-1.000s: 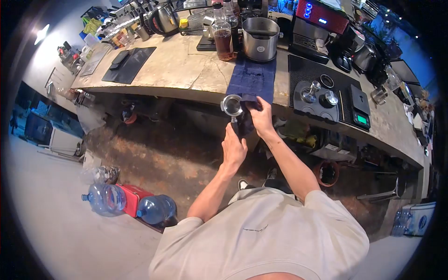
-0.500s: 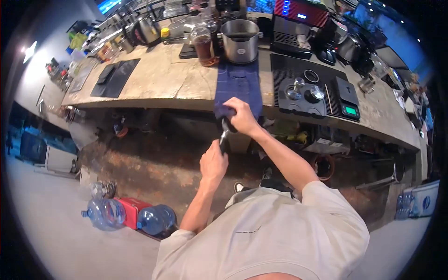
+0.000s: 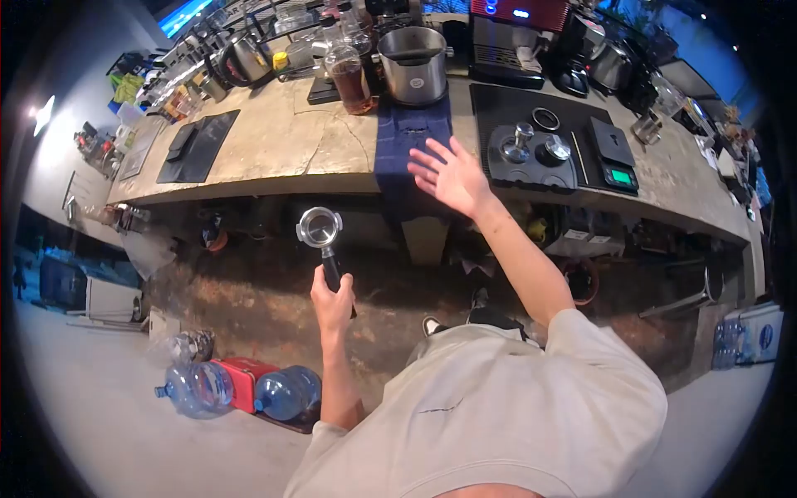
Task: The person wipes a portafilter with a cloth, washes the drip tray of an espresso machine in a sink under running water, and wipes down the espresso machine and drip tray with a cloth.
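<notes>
My left hand point(image 3: 333, 303) is closed round the black handle of a portafilter point(image 3: 320, 228), whose round metal basket faces up in front of the counter edge. My right hand point(image 3: 450, 178) is spread, palm showing and holding nothing, over the front part of a dark blue cloth point(image 3: 413, 137). That cloth hangs over the counter edge. A steel knock box point(image 3: 413, 70) with a dark bar stands on its far end. Right of my right hand, a tamper point(image 3: 519, 141) and a second round metal tool point(image 3: 554, 150) sit in a grey holder.
On the counter point(image 3: 274, 158) are a bottle of brown liquid point(image 3: 349, 81), an espresso machine point(image 3: 508, 50), a black mat point(image 3: 490, 104), a scale point(image 3: 618, 176) and a kettle point(image 3: 242, 60). Blue water bottles point(image 3: 287, 392) lie on the floor at left.
My left hand has carried the portafilter left, away from the cloth. My right hand has let go of the cloth and opened. The view has shifted, too.
</notes>
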A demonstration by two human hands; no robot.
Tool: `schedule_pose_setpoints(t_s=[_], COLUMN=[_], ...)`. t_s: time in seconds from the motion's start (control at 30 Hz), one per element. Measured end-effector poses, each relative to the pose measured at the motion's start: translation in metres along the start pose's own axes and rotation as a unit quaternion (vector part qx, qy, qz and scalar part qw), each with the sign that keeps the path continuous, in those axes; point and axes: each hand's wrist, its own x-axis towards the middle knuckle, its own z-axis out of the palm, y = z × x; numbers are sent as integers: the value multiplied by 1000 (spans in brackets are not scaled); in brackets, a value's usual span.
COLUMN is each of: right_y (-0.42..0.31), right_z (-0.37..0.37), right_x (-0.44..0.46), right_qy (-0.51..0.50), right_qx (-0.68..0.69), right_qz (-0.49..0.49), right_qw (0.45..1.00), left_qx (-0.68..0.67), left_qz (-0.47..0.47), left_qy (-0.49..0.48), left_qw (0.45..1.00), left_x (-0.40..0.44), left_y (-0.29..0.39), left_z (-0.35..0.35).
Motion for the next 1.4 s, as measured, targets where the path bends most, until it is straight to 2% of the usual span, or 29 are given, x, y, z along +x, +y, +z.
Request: schedule_pose_setpoints(t_s=[0.03, 0.07, 0.2, 0.23, 0.27, 0.3, 0.37, 0.47, 0.53, 0.7, 0.77, 0.8, 0.87, 0.93, 1.07, 1.2, 1.23, 1.37, 1.4], right_y=[-3, -4, -1, 0, 1, 1, -7, -17, -15, -26, -49, -65, -109, -152, -234, -287, -294, -301, -304], right_z=[6, 4, -6, -8, -12, -11, -7, -14, 0, -19, -30, -40, -64, -89, -112, -125, -127, -130, -122], right_x=[-3, -4, -6, -10, -18, -29, -53, -71, -76, -76, -76, -76, -71, -62, -42, -7, 3, 53, 57], right_qy=[51, 57, 52, 59, 57, 54, -6, 29, 72, 114, 152, 150, 167, 182, 165, 144, 132, 71, 67], right_qx=[128, 132, -71, -395, -661, -658, -697, -737, -758, -805, -760, -759, -783, -784, -812, -794, -795, -809, -808], right_qz=[-25, -34, -85, -245, -373, -375, -392, -377, -482, -429, -478, -481, -449, -391, -353, -361, -361, -462, -465], right_qw=[990, 989, 992, 883, 648, 651, 601, 560, 433, 394, 413, 412, 397, 446, 434, 468, 470, 355, 356], left_qx=[-54, -51, 23, 60, 96, 100, 56, 61, 70, 22, -2, -3, 26, 7, -50, -157, -159, -137, -137], left_qz=[-33, -30, 111, 180, 247, 249, 241, 282, 310, 347, 273, 276, 184, 179, 155, 116, 113, 136, 136], left_qy=[-17, -28, 32, 46, 59, 62, 9, -26, -51, -71, -51, -48, -38, -40, -48, -109, -98, -122, -116], left_qw=[998, 998, 993, 981, 962, 961, 969, 957, 947, 935, 961, 960, 982, 983, 985, 975, 976, 974, 974], left_x=[0, 2, 8, 13, 16, 16, 18, 27, 28, 26, 35, 40, 55, 63, 71, 83, 85, 101, 104], left_y=[4, 7, 12, 13, 14, 19, 34, 42, 46, 63, 66, 65, 66, 83, 125, 156, 159, 163, 166], left_z=[6, 13, 39, 46, 53, 57, 70, 91, 107, 150, 155, 155, 158, 168, 201, 243, 251, 274, 276])
